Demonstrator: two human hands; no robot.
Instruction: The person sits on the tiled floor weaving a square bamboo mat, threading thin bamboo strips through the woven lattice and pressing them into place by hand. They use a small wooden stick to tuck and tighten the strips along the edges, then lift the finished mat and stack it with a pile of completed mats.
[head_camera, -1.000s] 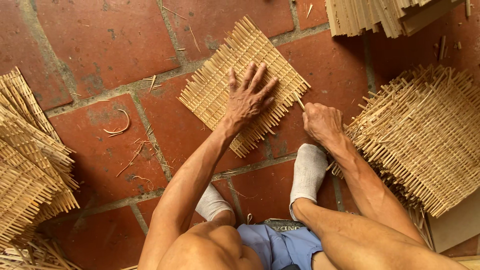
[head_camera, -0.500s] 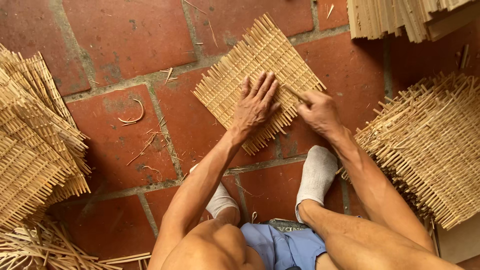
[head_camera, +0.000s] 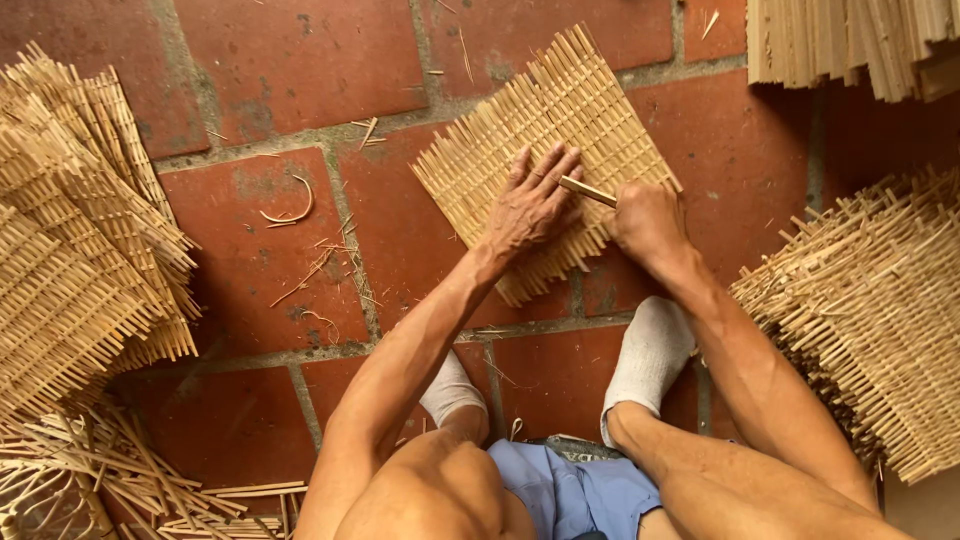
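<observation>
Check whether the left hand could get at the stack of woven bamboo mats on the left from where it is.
Probably yes: the left hand lies flat on the square woven bamboo mat, holding nothing, and only bare red tile floor lies between it and the stack of woven bamboo mats.

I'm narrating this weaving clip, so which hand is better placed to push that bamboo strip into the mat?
Probably the right hand: it already grips the bamboo strip, its tip at the woven mat. The left hand lies flat, pressing the mat down.
</observation>
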